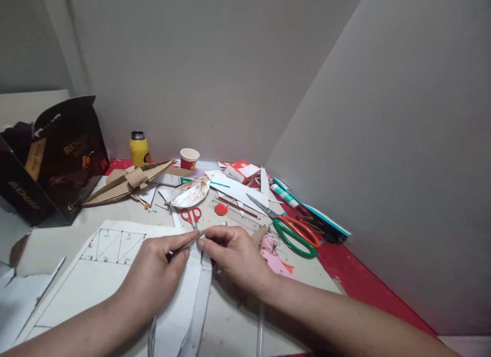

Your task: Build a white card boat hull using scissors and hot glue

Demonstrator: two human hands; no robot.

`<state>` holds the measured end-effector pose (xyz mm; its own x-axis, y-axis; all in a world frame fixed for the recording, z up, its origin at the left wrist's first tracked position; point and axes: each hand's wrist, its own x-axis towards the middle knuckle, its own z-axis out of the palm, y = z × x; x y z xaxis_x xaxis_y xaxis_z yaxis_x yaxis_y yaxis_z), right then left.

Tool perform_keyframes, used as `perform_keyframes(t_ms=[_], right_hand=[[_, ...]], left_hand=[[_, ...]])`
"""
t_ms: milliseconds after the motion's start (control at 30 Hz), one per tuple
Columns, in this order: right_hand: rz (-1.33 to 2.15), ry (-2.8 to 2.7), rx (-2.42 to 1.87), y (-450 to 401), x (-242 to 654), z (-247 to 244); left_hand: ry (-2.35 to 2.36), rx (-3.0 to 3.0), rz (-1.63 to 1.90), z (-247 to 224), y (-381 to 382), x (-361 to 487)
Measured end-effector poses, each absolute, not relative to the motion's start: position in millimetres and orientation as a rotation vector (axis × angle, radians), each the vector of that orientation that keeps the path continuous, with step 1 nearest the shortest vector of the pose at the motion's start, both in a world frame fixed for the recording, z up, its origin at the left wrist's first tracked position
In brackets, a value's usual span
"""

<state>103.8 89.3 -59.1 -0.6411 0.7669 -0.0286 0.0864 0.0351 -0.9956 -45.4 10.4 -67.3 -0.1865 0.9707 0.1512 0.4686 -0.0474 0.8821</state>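
Slender grey strip (188, 244), its exact material hard to make out, is held over a long folded white paper piece (176, 306) at the middle of the table. The left hand (159, 262) comes in from the lower left, wrist bent inward, with thumb and index finger pinched along the strip. The right hand (238, 257) reaches in from the lower right, back of the hand up, thumb and index fingertips drawn narrow at the strip's far end; whether they grip it or only touch it, I cannot tell. The paper piece runs out past the bottom edge. The left forearm covers part of a sheet with drawn triangles (84, 290), whose small labels are barely legible. Just beyond the hands, red-handled scissors (194, 224) have their blades mostly hidden. A black printed box (72, 168) is cut off at left.
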Motion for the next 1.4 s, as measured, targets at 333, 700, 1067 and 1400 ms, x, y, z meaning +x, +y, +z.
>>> perform_keyframes(t_ms=[333, 700, 1067, 1400], right_hand=[[1.685, -1.696, -0.847, 89.3, 105.4, -57.7], [1.491, -1.771, -0.833, 99.2, 109.8, -52.4], [1.455, -1.747, -0.845, 98.1, 113.2, -50.7], [1.564, -1.75, -0.899, 92.4, 112.2, -50.5]], left_hand=[[1.79, 1.472, 1.142, -53.1, 5.3, -43.6], [1.716, 1.158, 1.05, -38.8, 10.5, -46.9], [1.665, 1.132, 1.064, -42.5, 14.2, -46.0], [1.617, 1.295, 1.023, -47.0, 8.2, -42.5]])
